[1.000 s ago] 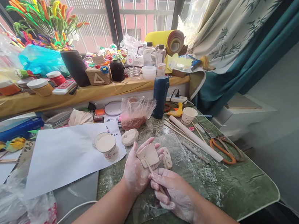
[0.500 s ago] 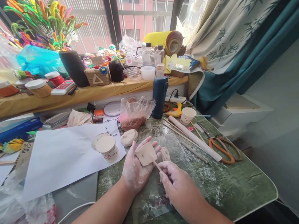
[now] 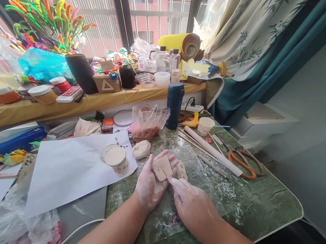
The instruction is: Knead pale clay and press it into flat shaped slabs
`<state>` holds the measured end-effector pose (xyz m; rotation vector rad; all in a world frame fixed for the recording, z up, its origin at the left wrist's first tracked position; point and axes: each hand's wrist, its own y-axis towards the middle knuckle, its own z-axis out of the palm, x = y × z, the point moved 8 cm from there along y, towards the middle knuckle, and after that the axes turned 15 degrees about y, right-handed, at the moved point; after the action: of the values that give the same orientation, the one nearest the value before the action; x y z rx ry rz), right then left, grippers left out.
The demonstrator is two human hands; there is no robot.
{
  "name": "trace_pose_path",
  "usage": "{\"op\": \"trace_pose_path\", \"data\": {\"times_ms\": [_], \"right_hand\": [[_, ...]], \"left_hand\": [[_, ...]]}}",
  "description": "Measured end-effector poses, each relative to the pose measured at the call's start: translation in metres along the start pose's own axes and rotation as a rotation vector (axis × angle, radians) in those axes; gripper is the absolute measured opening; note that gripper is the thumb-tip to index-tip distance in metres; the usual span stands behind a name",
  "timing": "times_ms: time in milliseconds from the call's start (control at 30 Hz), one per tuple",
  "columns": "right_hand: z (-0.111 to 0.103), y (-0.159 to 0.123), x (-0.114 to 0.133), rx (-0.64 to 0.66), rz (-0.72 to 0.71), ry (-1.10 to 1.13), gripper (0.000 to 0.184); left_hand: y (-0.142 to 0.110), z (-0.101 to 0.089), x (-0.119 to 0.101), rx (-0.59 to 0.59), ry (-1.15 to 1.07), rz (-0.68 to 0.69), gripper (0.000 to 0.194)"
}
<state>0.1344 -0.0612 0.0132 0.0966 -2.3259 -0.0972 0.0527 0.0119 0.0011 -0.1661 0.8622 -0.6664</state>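
My left hand (image 3: 149,189) is palm up, dusted with white, its fingers stretched out under a flat, roughly square piece of pale clay (image 3: 160,165). The slab lies across the palm and fingers and has small marks in it. My right hand (image 3: 191,196) is closed on a thin stick (image 3: 166,174), mostly hidden by the fingers, with its tip at the slab's lower part. Just beyond the right hand, a small pale clay piece with holes (image 3: 182,170) rests on a clear plastic sheet (image 3: 190,162). A rounded lump of clay (image 3: 142,149) sits behind my left hand.
Left of my hands, a paper cup (image 3: 115,158) stands on white paper (image 3: 66,166). To the right lie a white roller (image 3: 213,150), thin sticks and orange-handled scissors (image 3: 243,163). A dark blue bottle (image 3: 175,106) and a bag of reddish material (image 3: 147,128) stand behind.
My right hand has turned over, now back up, and the stick's tip shifted right, then slightly back onto the clay slab. A small mark shows on the slab's left side.
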Motion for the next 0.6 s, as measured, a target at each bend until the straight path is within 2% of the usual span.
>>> {"op": "trace_pose_path", "data": {"times_ms": [167, 333, 467, 533, 600], "right_hand": [[0.007, -0.001, -0.005, 0.03, 0.07, -0.054, 0.051], [-0.016, -0.013, -0.003, -0.052, 0.031, 0.041, 0.048], [-0.026, -0.012, -0.002, -0.07, 0.072, 0.145, 0.043], [-0.023, -0.007, -0.001, -0.04, 0.143, 0.27, 0.04], [-0.011, -0.004, -0.004, 0.045, 0.314, 0.505, 0.041]], "left_hand": [[-0.003, 0.006, 0.0, 0.039, -0.001, 0.007, 0.056], [-0.001, 0.0, -0.001, -0.008, 0.019, -0.022, 0.054], [0.0, 0.001, 0.001, -0.019, 0.022, -0.043, 0.057], [-0.001, 0.006, 0.003, 0.006, -0.01, -0.054, 0.06], [-0.003, 0.008, 0.003, 0.016, -0.023, -0.042, 0.06]]}}
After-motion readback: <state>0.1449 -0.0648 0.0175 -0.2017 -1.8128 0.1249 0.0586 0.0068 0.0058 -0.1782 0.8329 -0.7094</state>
